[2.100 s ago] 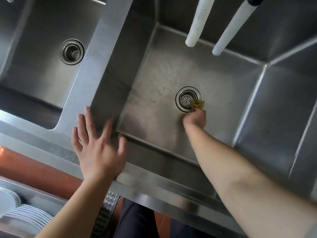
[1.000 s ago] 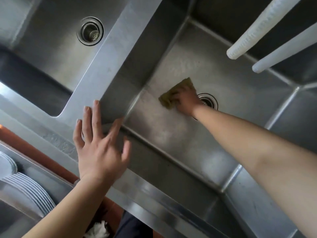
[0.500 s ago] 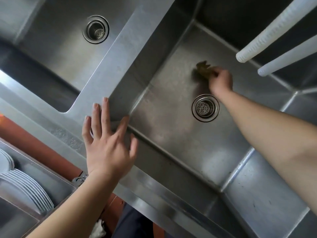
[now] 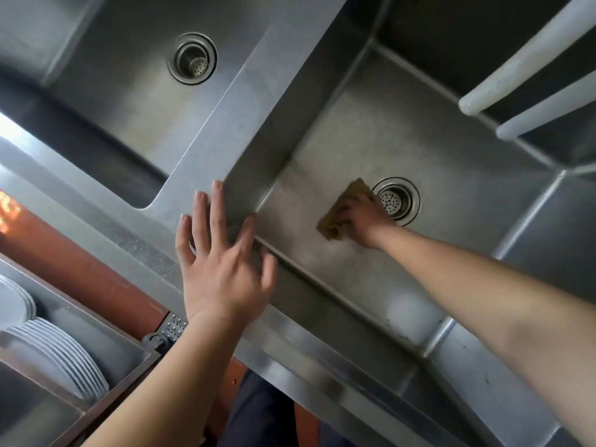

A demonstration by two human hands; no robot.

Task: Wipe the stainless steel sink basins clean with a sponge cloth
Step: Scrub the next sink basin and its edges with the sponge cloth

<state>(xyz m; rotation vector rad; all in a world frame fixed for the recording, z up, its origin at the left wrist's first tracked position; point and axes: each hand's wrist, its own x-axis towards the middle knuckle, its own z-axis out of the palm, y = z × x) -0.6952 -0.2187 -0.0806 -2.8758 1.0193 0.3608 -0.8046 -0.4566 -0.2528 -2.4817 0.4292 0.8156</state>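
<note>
Deep in the right steel basin [image 4: 371, 140], my right hand [image 4: 364, 217] presses a yellow-brown sponge cloth [image 4: 342, 208] onto the basin floor, just left of the round drain strainer [image 4: 398, 200]. Fingers curl over the cloth, which sticks out above and to the left of the hand. My left hand [image 4: 222, 262] lies with spread fingers on the sink's front rim, at the near end of the divider [image 4: 238, 101] between the basins. The left basin [image 4: 122, 91] has its own drain [image 4: 192, 61].
Two white tubes [image 4: 529, 56] slant over the right basin's far right corner. A stack of white plates [image 4: 61, 353] sits in a steel tray below the sink's front edge at lower left. An orange-brown floor strip shows beside it.
My right hand swept the cloth from the far side of the drain back toward me, to the drain's left. The left hand stayed on the rim.
</note>
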